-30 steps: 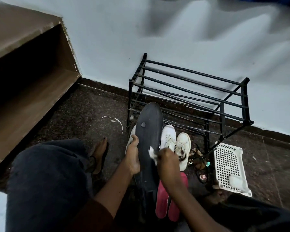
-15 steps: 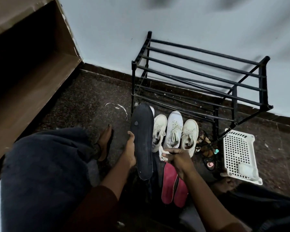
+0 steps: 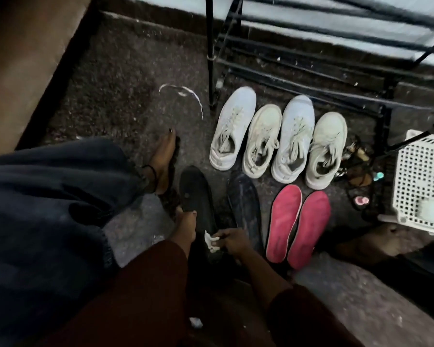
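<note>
Work in hand: wiping down a black insole (image 3: 196, 196) with a small white wipe (image 3: 211, 242).

Hold state. The left hand (image 3: 184, 227) grips the insole at its left edge, thumb on the upper face; the other fingers are hidden behind it. The right hand (image 3: 233, 241) has its fingers (image 3: 223, 234) curled narrow, pinching the wipe against the heel end of the insole.

Position. The insole runs up and away from both sets of fingers, toe end farthest from them. The heel end lies directly under the right fingers.

Progress (judged from the layout):
1. Insoles are out of the white shoes (image 3: 278, 134), which stand in a row beyond the fingers, in front of the shoe rack (image 3: 311, 58).
2. The held insole is mid-wipe, with contact only at the heel end.
3. A second black insole (image 3: 247, 204) lies on the floor (image 3: 125, 96) just right of the right fingers. It shows pale streaks and probably awaits wiping, though blur makes this uncertain.
4. Two red insoles (image 3: 285, 221) lie farther right; their condition cannot be determined.

Remaining: finish the wiping and refit the insoles.
</note>
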A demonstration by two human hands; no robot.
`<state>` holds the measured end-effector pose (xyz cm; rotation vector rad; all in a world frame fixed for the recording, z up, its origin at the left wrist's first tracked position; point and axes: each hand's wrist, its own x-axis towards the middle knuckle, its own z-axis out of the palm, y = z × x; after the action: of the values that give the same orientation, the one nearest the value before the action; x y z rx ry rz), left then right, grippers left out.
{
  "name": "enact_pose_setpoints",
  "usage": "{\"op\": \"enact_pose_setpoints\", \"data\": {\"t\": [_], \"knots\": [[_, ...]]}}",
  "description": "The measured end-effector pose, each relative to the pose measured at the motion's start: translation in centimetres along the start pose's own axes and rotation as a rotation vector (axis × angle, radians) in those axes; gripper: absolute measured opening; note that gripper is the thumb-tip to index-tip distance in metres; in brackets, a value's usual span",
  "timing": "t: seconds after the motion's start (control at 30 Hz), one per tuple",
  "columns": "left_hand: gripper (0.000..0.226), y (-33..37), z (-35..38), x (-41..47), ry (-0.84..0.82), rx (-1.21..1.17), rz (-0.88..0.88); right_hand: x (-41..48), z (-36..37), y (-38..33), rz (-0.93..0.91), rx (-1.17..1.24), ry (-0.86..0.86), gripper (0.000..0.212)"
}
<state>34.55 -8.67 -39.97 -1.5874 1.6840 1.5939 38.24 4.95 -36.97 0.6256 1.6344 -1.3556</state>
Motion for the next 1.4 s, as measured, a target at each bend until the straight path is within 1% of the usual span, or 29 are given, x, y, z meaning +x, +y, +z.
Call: {"op": "enact_pose_setpoints", "data": {"t": [0.1, 0.17, 0.23, 0.27, 0.33, 0.37, 0.43, 0.5, 0.6, 0.63, 0.7, 0.8, 0.9, 1.0, 1.1, 1.2, 1.3, 1.37, 1.4], "knots": [[0.042, -0.1, 0.5, 1.5, -0.049, 0.057, 0.003, 1.1, -1.1, 2.3, 0.007, 0.022, 0.086, 0.021], [0.044, 0.1, 1.1, 2.2, -0.081, 0.063, 0.010, 1.2, -2.2, 3.5, 0.027, 0.074, 0.183, 0.019], [0.046, 0.4, 1.5, 2.6, -0.084, 0.078, 0.002, 1.5, -3.7, 5.0, 0.058, 0.116, 0.263, 0.029], [0.046, 0.4, 1.6, 2.9, -0.085, 0.076, -0.004, 1.5, -4.5, 5.5, 0.058, 0.131, 0.298, 0.028], [0.043, 0.2, 1.6, 3.2, -0.088, 0.031, -0.010, 1.2, -6.0, 6.3, 0.047, 0.154, 0.358, 0.015], [0.042, 0.1, 1.7, 3.2, -0.081, 0.010, -0.021, 1.4, -6.5, 6.9, 0.034, 0.151, 0.387, 0.014], [0.041, -0.3, 1.7, 3.0, -0.007, 0.017, -0.034, 1.6, -7.2, 7.6, 0.021, 0.146, 0.451, 0.019], [0.041, -0.6, 1.8, 2.5, 0.133, 0.067, 0.000, 1.4, -7.6, 7.3, 0.018, 0.147, 0.502, 0.019], [0.034, -1.3, 2.0, 1.2, 0.301, 0.258, 0.111, 1.5, -8.2, 6.8, -0.015, 0.166, 0.551, 0.020], [0.031, -1.7, 2.3, 0.7, 0.316, 0.306, 0.142, 1.7, -8.3, 6.8, -0.025, 0.163, 0.553, 0.020], [0.027, -2.8, 3.3, -0.5, 0.277, 0.408, 0.174, 1.9, -8.2, 6.5, -0.021, 0.134, 0.542, 0.019], [0.024, -4.7, 5.8, -2.7, 0.129, 0.567, 0.152, 2.7, -8.0, 6.6, 0.012, 0.058, 0.485, 0.017], [0.028, -6.8, 7.8, -3.9, -0.005, 0.623, 0.082, 3.3, -8.1, 6.7, 0.023, -0.034, 0.429, 0.022], [0.035, -8.4, 8.9, -4.8, -0.125, 0.594, 0.073, 3.7, -8.2, 6.8, 0.035, -0.031, 0.404, 0.024], [0.041, -8.7, 9.0, -5.2, -0.168, 0.546, 0.075, 3.6, -8.2, 6.8, 0.110, 0.099, 0.344, 0.023], [0.043, -8.3, 8.5, -5.4, -0.205, 0.525, 0.042, 2.8, -8.5, 6.4, 0.140, 0.174, 0.301, 0.012], [0.041, -7.6, 7.8, -6.2, -0.238, 0.489, 0.045, 1.7, -8.8, 5.3, 0.157, 0.159, 0.214, 0.012], [0.034, -6.8, 7.3, -7.3, -0.233, 0.381, 0.037, 0.6, -9.0, 4.2, 0.149, 0.168, 0.163, 0.015], [0.028, -6.2, 6.9, -8.2, -0.227, 0.309, 0.030, -0.3, -8.9, 3.5, 0.145, 0.200, 0.123, 0.022]]}}
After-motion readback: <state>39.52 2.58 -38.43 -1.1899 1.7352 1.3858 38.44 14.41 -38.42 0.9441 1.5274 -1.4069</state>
